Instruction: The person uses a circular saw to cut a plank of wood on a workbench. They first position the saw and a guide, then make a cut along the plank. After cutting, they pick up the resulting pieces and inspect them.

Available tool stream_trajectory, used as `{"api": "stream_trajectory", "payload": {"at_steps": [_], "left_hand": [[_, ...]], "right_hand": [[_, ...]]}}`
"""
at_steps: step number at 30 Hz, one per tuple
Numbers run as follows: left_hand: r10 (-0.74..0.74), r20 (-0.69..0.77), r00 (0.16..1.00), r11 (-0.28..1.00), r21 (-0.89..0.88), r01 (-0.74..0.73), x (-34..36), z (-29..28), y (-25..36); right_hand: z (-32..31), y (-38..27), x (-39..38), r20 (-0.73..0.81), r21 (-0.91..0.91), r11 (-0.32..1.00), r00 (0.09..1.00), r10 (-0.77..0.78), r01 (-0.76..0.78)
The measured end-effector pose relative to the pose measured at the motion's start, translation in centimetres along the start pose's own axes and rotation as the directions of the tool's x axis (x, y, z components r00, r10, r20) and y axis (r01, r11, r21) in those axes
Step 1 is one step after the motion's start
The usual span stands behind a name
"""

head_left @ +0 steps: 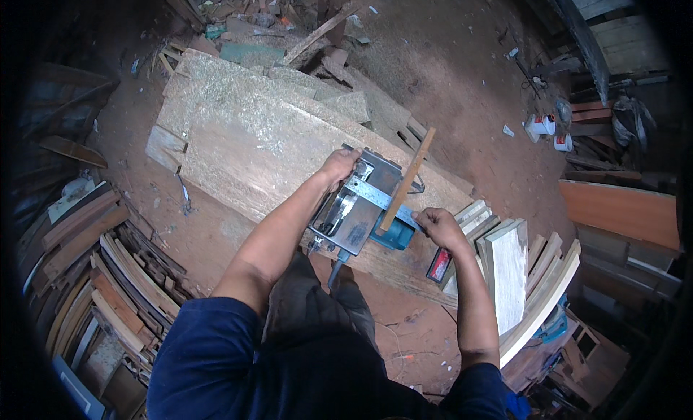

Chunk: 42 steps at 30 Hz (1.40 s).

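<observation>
On the workbench board in front of me lies what looks like a circular saw (355, 224), with its flat grey base plate facing up and part of a teal body showing. My left hand (339, 165) grips the far left edge of the plate, fingers curled round it. Across the plate runs a steel ruler (372, 193), and a narrow wooden strip (409, 176) lies over it, crossing at a steep angle. With bent fingers, my right hand (436, 226) pinches the ruler's right end; the fingertips are partly hidden. A cord leaves the saw's near side.
The worn board (238, 142) reaches far left. A red and black box (438, 265) sits by my right forearm, beside stacked pale planks (507, 268). Curved wood offcuts (130, 290) fill the left side. White buckets (541, 125) and an orange panel (621, 212) stand at right.
</observation>
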State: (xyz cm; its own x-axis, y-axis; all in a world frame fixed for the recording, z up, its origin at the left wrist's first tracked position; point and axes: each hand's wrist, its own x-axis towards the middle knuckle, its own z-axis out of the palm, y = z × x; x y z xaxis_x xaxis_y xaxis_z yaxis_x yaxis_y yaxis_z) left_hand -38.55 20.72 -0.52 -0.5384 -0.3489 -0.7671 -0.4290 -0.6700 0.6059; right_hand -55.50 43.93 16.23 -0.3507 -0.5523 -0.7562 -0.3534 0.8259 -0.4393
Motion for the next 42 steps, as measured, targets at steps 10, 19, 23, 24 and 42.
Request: {"api": "stream_trajectory", "payload": {"at_steps": [10, 19, 23, 24, 42], "left_hand": [[-0.007, 0.053, 0.999, 0.998, -0.056, 0.010, -1.9, -0.7, 0.7], [0.019, 0.046, 0.999, 0.999, -0.040, -0.017, -2.4, -0.8, 0.8], [0.028, 0.048, 0.998, 0.997, -0.076, -0.025, -2.8, -0.6, 0.8], [0.026, 0.055, 0.998, 0.996, -0.086, -0.022, -3.0, -0.6, 1.0], [0.036, 0.062, 0.997, 0.994, -0.108, -0.029, -4.6, -1.2, 1.8]], "right_hand": [[0.8, -0.5, -0.1, -0.012, 0.025, 0.999, 0.999, -0.040, 0.041], [1.6, -0.8, -0.4, -0.032, 0.044, 0.999, 0.999, 0.027, -0.026], [1.6, -1.1, -0.7, -0.043, 0.033, 0.999, 0.999, 0.028, -0.027], [1.8, -1.1, -0.7, -0.051, 0.043, 0.999, 0.998, 0.034, -0.032], [2.8, -1.1, -0.8, -0.012, 0.154, 0.987, 0.998, 0.059, -0.056]]}}
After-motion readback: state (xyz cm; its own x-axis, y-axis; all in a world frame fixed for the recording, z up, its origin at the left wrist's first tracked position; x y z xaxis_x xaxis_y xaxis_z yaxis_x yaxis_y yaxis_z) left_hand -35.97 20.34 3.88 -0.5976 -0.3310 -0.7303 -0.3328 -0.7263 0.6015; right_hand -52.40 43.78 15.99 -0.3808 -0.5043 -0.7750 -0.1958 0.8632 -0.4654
